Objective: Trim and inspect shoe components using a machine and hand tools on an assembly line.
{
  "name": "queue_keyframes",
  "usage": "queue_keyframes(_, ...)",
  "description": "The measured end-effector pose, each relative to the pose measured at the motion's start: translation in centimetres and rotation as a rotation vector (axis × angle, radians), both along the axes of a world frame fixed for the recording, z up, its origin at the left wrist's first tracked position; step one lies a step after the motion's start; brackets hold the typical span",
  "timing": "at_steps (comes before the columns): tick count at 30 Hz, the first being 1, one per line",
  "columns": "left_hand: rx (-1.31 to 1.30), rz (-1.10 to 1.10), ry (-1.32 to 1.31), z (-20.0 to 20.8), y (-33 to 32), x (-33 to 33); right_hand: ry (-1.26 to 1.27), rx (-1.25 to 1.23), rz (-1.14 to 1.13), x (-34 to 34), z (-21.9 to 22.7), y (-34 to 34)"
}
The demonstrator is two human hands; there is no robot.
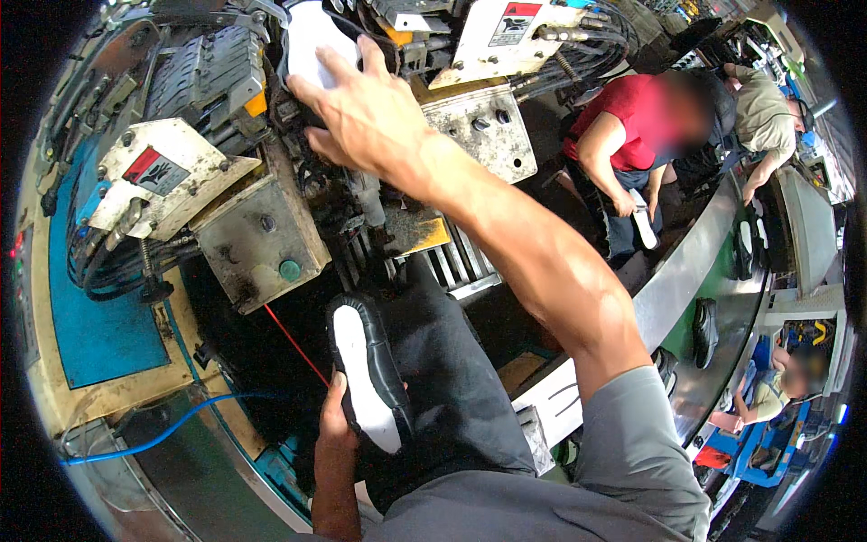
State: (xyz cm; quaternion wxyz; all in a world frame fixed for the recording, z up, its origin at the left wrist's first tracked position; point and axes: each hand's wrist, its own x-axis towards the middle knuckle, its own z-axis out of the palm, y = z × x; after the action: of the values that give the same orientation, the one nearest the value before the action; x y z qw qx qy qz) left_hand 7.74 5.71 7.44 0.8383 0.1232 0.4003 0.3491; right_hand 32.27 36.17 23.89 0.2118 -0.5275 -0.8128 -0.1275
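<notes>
My left hand (336, 414) is closed around the heel end of a black shoe upper (386, 348) with a white sole board (354, 348). That shoe hangs sole side up over my dark trouser leg. Stretched forward, my right hand (375, 113) grips a second shoe (312, 41), whose white underside faces up in the machine (307, 163). The fingers lie spread across that white surface. The hand covers the shoe's near end, and the top of the picture cuts off its far end.
Grimy metal guards (167, 176) with warning labels flank the machine. A green button (289, 270) sits on the left box. At right, a person in red (623, 117) holds a shoe beside a conveyor (677, 298) carrying black shoes (705, 332). A blue hose (172, 429) crosses lower left.
</notes>
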Motion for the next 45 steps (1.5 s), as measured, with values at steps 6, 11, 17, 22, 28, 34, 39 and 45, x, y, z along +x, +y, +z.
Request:
queue_keyframes(6,0.072,0.025,0.064,-1.3,2.1,0.5,0.084,0.089,0.066,0.2,0.6,2.2)
queue_keyframes(11,-0.017,0.086,0.085,-2.2,2.0,0.0,0.032,0.120,0.031,-0.9,1.5,2.5)
queue_keyframes(17,0.158,0.004,0.152,-3.5,4.2,0.1,0.204,-0.088,0.114,0.2,1.8,0.0)
queue_keyframes(22,0.211,0.112,0.123,-1.5,4.9,1.0,0.586,-0.020,0.097,0.9,-7.0,-13.3)
queue_keyframes(28,0.475,0.140,0.172,2.3,1.0,3.1,1.911,-1.385,0.047,-2.1,-12.6,-34.4)
queue_keyframes(34,0.551,0.120,0.041,2.4,-6.4,2.1,2.016,-1.164,0.076,-4.7,-13.1,-38.8)
queue_keyframes(39,0.534,0.253,0.143,1.4,-11.5,-1.0,1.968,-1.487,-0.012,-7.4,-13.1,-40.6)
queue_keyframes(45,0.646,0.333,0.249,1.3,-15.2,-3.4,2.122,-1.490,0.045,-11.1,-12.3,-42.6)
